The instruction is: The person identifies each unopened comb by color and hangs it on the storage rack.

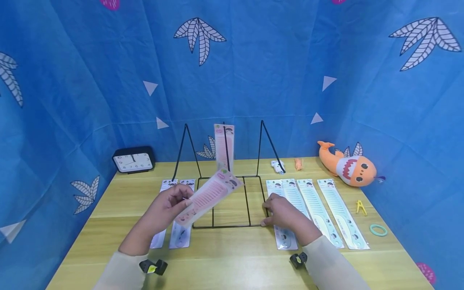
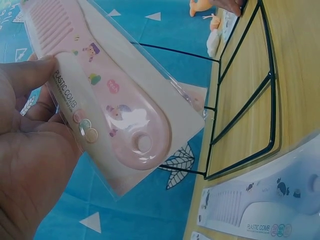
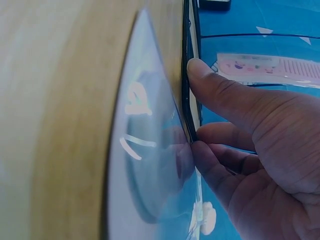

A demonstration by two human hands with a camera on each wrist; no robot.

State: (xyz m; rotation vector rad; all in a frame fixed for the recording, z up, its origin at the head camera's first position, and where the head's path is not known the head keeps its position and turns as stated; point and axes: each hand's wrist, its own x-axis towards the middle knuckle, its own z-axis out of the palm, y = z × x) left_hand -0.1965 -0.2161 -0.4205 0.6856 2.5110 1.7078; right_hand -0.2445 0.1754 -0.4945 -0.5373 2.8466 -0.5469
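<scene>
The left hand [image 1: 164,209] is gripping a pink packaged comb [image 1: 208,196] by its handle end, thumb on the card, and is holding it in the air just above the front left corner of the wire rack [image 1: 228,201]. The comb's long axis is running diagonally, with the rounded handle toward the person and the toothed end pointing up and away over the rack. The right hand [image 1: 284,214] is pressing its fingertips against the rack's front right corner, apparently steadying it; it is grasping nothing. One pink comb [image 1: 224,147] is already standing upright at the rack's back. Two packs [image 1: 175,225] left of the rack and four blue ones [image 1: 319,211] right of it are lying on the tabletop [image 1: 232,257], so most of the stocking appears to remain.
</scene>
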